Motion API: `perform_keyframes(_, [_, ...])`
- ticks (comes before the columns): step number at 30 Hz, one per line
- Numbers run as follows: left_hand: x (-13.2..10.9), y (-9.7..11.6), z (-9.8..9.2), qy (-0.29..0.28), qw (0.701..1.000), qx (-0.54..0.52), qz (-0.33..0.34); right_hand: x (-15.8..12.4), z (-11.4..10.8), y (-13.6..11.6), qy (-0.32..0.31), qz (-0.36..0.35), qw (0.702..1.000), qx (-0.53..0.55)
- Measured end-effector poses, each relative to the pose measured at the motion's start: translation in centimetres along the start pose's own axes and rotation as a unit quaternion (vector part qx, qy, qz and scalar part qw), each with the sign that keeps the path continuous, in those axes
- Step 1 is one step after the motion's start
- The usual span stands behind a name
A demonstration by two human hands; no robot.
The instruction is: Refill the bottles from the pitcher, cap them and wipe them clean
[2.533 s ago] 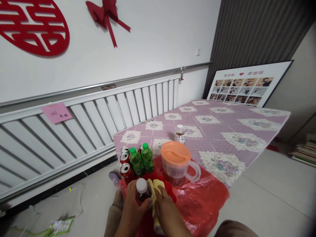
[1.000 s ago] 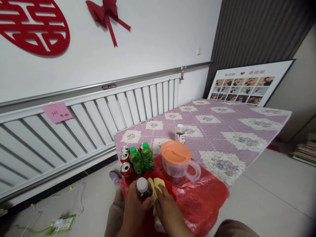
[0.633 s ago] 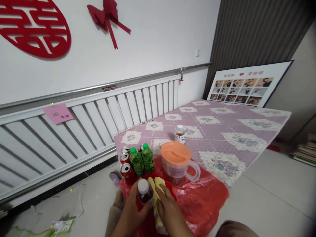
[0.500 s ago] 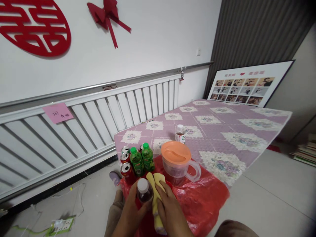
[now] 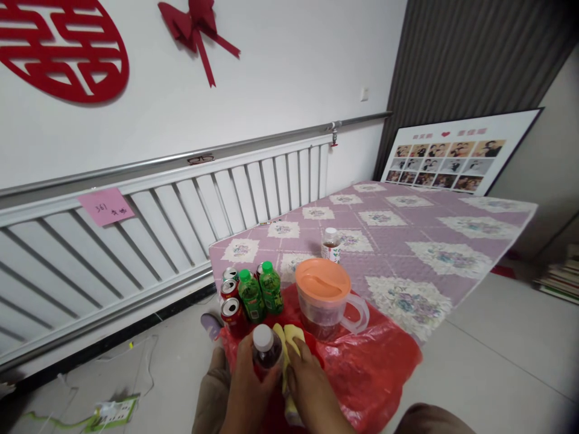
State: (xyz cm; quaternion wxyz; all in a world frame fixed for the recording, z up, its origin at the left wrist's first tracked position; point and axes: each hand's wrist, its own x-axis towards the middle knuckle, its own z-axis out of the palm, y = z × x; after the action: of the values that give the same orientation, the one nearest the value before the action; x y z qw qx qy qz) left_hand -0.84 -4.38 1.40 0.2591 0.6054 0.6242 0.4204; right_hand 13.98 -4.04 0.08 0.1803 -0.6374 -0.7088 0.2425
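Upright in my left hand (image 5: 248, 386) is a bottle (image 5: 266, 349) of dark liquid with a white cap, my fingers wrapped round its side. My right hand (image 5: 310, 383) grips a folded yellow cloth (image 5: 292, 335) and presses it against the bottle's right side. Just beyond stand two green drink bottles (image 5: 261, 292) with green caps, and several drink cans (image 5: 231, 313) to their left. A clear pitcher (image 5: 319, 313) with an orange lid (image 5: 323, 278) is beyond my right hand. Red plastic sheeting (image 5: 375, 367) lies beneath these things.
Behind the pitcher, another white-capped bottle (image 5: 330, 246) stands on the purple floral tablecloth (image 5: 384, 218). A white radiator (image 5: 172, 217) runs along the wall. A photo board (image 5: 456, 154) leans at the back right. On the floor at lower left is a power strip (image 5: 118, 411).
My right hand and the cloth have shifted slightly down along the bottle's side, and less of the cloth shows. The bottle has moved a little to the right.
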Motion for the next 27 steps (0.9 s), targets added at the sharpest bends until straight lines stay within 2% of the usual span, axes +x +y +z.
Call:
perform_keyframes(7, [0.1,0.7,0.0,0.016,0.999,0.039,-0.014,0.4,0.5,0.3,-0.011,0.005,1.0,0.004])
perform_keyframes(10, [0.5,0.4,-0.3,0.006,0.999,0.039,0.006,0.4,0.4,0.3,-0.01,0.0,1.0,-0.006])
perform_keyframes(13, [1.2,-0.3,-1.1,-0.049,0.997,-0.006,0.056,0.2,0.4,0.6,0.003,-0.007,1.0,-0.002])
perform_keyframes(15, [1.7,-0.6,-1.7,-0.106,0.99,-0.039,0.079,0.1,0.5,0.9,0.023,-0.019,0.999,0.014])
perform_keyframes(19, [2.5,-1.0,-2.8,-0.171,0.981,-0.046,0.074,-0.1,0.5,1.7,0.115,-0.065,0.989,0.066])
perform_keyframes(23, [2.8,-0.5,-2.5,-0.153,0.983,-0.043,0.095,-0.6,-0.2,1.7,0.186,-0.102,0.972,0.097])
perform_keyframes(27, [2.4,0.6,-1.5,-0.081,0.989,-0.034,0.119,-2.0,-0.7,0.9,0.173,-0.116,0.976,0.066])
